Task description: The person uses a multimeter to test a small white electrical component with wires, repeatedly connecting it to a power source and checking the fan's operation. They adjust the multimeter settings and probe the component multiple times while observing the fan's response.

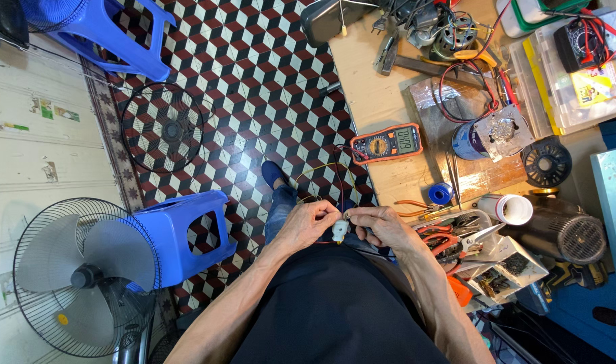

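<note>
Just below the middle of the frame, the left hand (310, 222) and the right hand (383, 228) meet over the person's lap. Both are curled shut around a small white part (339, 230), which sits pinched between the fingertips of the two hands; thin wires (321, 168), yellow and red among them, loop up from it toward the bench edge. What exactly the part is cannot be told at this size.

Right of the hands, at centre right, a tray of pliers (449, 239) with red and orange handles lies touching an open box of small parts (506, 269). Above the hands, on the wooden bench (368, 87), rests an orange multimeter (386, 143) with its display lit. Further right stand a blue spool (442, 193), a white tube (513, 209) and a black motor housing (564, 232).

On the patterned tile floor (254, 67), a blue plastic stool (186, 236) stands at lower left beside a standing fan (82, 276), a loose wire fan guard (163, 128) lies at upper left, and a second blue stool (112, 30) fills the top left corner.
</note>
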The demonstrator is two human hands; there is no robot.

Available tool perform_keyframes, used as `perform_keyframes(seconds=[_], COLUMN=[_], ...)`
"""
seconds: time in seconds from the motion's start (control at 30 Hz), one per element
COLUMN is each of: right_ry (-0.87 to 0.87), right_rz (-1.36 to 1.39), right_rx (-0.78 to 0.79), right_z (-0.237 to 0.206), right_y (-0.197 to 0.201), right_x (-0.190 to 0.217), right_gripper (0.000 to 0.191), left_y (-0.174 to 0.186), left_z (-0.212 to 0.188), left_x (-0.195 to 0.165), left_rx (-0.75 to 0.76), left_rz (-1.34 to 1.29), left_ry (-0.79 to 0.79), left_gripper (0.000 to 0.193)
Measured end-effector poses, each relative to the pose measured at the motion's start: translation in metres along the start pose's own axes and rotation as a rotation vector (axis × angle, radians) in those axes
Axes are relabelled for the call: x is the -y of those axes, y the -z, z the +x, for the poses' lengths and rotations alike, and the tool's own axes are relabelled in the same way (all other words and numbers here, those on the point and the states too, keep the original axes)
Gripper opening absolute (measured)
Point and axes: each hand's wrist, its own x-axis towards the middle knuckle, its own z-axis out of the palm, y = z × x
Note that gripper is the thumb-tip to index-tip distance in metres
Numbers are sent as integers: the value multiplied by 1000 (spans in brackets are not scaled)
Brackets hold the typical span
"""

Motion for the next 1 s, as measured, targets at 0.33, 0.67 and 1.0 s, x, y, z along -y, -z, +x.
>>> perform_keyframes(seconds=[0.33, 0.67, 1.0], right_ry=[46, 50, 66], right_rz=[-41, -11, -6], right_rx=[4, -2, 1], right_z=[2, 7, 15], right_y=[-1, -2, 0], right_x=[-1, -1, -9], right_gripper=[37, 36, 35], left_y=[3, 3, 3], left_z=[-2, 1, 1], left_x=[1, 1, -1], left_rx=[-13, -13, -31], left_rz=[-1, 9, -6], left_ry=[-5, 31, 19], left_gripper=[28, 28, 30])
